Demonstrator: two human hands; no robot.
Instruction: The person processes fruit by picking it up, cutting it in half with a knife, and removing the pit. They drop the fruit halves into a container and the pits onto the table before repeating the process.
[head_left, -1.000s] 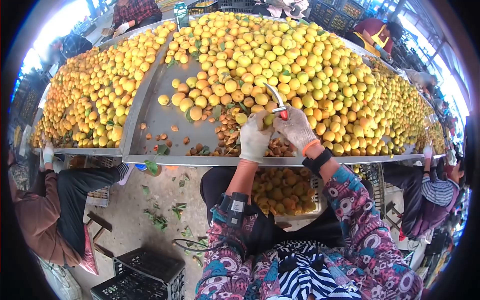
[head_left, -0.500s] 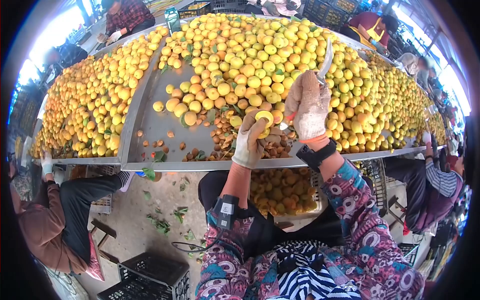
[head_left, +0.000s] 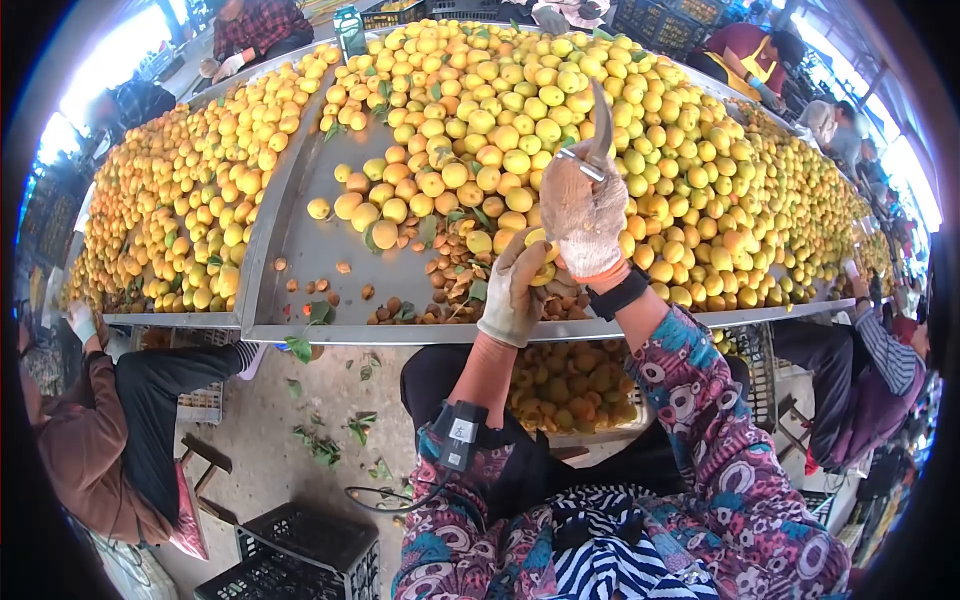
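Gloved, my left hand (head_left: 512,298) is closed on a yellow apricot (head_left: 544,266), partly covered by the fingers. My right hand (head_left: 583,218), also gloved, grips a folding-type knife with a curved blade (head_left: 602,128) pointing up and away from me. The two hands meet at the apricot, and the right fingertips are hidden behind the glove. Beyond them a large heap of whole apricots (head_left: 520,120) lies on the metal table (head_left: 325,215). Brown pits and scraps (head_left: 447,262) lie beside my left hand.
A crate of apricot pieces (head_left: 570,385) stands below the table edge, between my knees. A metal divider (head_left: 285,180) separates another apricot heap on the left. Co-workers sit around the table. Black crates (head_left: 310,540) and leaves (head_left: 318,448) are on the floor.
My right hand has moved left against my left hand, and the knife blade now leans the other way. The apricot's cut face, visible before, is now mostly covered.
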